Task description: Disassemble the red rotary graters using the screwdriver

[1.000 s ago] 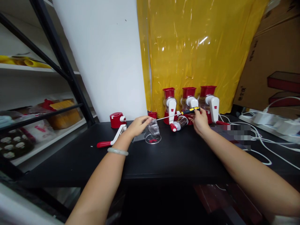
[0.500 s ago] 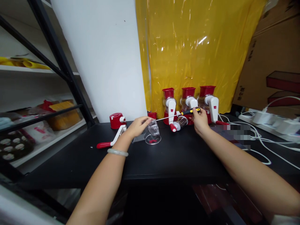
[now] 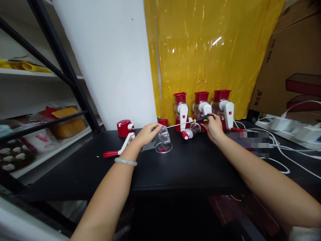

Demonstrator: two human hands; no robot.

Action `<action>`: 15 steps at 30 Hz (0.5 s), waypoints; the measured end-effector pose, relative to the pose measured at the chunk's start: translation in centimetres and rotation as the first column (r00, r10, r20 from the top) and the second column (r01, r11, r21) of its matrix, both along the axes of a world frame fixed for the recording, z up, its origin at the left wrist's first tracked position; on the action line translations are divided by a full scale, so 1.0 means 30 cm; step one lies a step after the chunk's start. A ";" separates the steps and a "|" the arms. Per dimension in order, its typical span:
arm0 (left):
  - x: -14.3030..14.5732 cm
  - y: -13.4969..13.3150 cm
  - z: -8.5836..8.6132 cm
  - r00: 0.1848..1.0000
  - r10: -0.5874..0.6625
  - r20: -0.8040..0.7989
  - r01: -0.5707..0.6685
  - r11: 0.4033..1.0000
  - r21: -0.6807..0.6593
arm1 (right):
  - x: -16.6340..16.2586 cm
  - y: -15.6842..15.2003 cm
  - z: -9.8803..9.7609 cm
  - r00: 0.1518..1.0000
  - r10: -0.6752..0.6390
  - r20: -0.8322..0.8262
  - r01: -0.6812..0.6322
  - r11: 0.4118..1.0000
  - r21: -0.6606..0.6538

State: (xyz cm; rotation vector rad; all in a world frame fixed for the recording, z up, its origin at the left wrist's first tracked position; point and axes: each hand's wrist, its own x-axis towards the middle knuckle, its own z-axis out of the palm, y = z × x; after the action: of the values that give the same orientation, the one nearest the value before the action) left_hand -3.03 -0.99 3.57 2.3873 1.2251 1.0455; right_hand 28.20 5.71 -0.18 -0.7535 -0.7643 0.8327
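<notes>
Black table (image 3: 175, 170): clear plastic housing (image 3: 163, 140) lies on its side near the back edge, left hand (image 3: 147, 133) closed over its top, steadying it; looks light, rigid, slick and liable to crack, best held by the thick rim. Right hand (image 3: 213, 127), grip wrapped shut around the black-and-yellow handle of a screwdriver (image 3: 190, 122), its thin stiff shaft pointing at the housing mouth.

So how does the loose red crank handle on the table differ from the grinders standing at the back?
The crank handle lies flat, alone, at the left, beside the left hand. The three grinders stand upright, assembled, in a row against the yellow sheet. Both are red and white plastic.
</notes>
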 end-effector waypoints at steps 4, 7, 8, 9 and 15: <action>0.003 -0.004 0.001 1.000 0.004 0.005 -0.004 1.000 0.008 | 0.009 0.009 -0.003 1.000 -0.024 0.020 0.024 1.000 -0.002; 0.004 -0.006 0.002 1.000 0.004 0.002 -0.004 1.000 0.004 | 0.011 0.009 -0.002 0.999 -0.045 0.031 0.045 0.999 -0.003; 0.004 -0.006 0.002 1.000 0.005 -0.001 -0.005 1.000 0.000 | 0.011 0.009 -0.001 0.998 -0.049 0.031 0.049 0.999 0.001; 0.004 -0.005 0.002 1.000 0.007 -0.003 -0.007 1.000 -0.003 | 0.011 0.009 -0.001 0.998 -0.052 0.029 0.052 0.999 0.010; 0.003 -0.001 0.002 1.000 0.021 -0.011 -0.021 1.000 -0.003 | 0.009 0.013 -0.011 0.997 -0.065 0.034 0.062 0.996 0.063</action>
State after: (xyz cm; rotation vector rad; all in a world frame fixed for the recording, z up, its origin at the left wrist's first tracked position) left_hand -2.94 -1.03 3.62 2.3859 1.2574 1.0368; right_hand 28.46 6.09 -0.51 -0.7356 -0.7908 0.7368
